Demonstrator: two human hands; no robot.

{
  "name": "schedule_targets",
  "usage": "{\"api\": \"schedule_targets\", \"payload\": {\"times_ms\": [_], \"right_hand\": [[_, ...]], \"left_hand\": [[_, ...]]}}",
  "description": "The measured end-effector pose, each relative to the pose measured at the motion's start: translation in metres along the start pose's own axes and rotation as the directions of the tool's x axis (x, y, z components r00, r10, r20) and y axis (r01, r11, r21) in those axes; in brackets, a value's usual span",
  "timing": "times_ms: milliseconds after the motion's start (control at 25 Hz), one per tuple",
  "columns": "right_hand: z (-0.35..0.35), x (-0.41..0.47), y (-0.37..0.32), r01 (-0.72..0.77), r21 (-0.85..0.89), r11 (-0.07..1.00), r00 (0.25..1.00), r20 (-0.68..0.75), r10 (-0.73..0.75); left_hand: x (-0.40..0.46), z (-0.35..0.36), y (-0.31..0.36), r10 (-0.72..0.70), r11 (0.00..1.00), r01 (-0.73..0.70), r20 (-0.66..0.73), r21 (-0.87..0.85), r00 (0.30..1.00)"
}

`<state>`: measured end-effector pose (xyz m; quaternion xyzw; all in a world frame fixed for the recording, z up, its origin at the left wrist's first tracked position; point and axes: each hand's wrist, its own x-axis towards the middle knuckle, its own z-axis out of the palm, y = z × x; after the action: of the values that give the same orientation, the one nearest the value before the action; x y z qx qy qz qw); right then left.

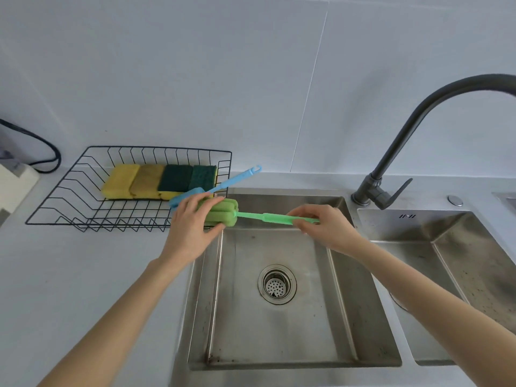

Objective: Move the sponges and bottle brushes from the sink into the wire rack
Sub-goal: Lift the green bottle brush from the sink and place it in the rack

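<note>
Both hands are up over the back-left corner of the sink [279, 344], carrying the green bottle brush [251, 215] level between them. The left hand [192, 224] has its fingers wrapped round the foam head, right above the sink's left rim and just beside the near right corner of the wire rack [83, 196]. The right hand [326, 227] pinches the far end of the handle over the sink's back edge.

The rack sits on the desk [83, 275] left of the sink, against the wall. Four sponges [159, 180] lie in a row along its back, two yellow side up, two green side up, touching one another. The blue bottle brush [223, 184] lies slanted at the rack's right end, its handle poking up over the right rim, its head partly hidden behind the left hand. The rack's front and left part holds nothing but wire. The drain [277, 284] is in the middle of the basin. A dark tap [391, 163] arches at the right, well apart from the hands.
</note>
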<state>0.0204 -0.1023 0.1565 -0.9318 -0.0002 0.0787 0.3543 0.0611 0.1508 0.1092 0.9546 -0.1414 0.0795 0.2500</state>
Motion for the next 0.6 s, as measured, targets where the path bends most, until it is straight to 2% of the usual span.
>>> {"api": "schedule_targets", "payload": {"times_ms": [280,440,600], "right_hand": [[-0.001,0.045,-0.028,-0.024,0.420,0.907,0.992,-0.101,0.073],[0.004,0.067,-0.044,-0.032,0.468,0.883,0.992,-0.094,0.086],[0.016,0.082,-0.048,-0.088,0.471,0.878,0.991,-0.051,0.127]], "left_hand": [[0.016,-0.029,-0.028,-0.126,0.990,0.129,-0.061,0.054,0.990],[0.029,-0.035,-0.041,-0.212,0.974,0.205,0.067,0.093,0.975],[0.037,-0.035,-0.057,-0.230,0.973,0.228,0.167,0.031,0.959]]}}
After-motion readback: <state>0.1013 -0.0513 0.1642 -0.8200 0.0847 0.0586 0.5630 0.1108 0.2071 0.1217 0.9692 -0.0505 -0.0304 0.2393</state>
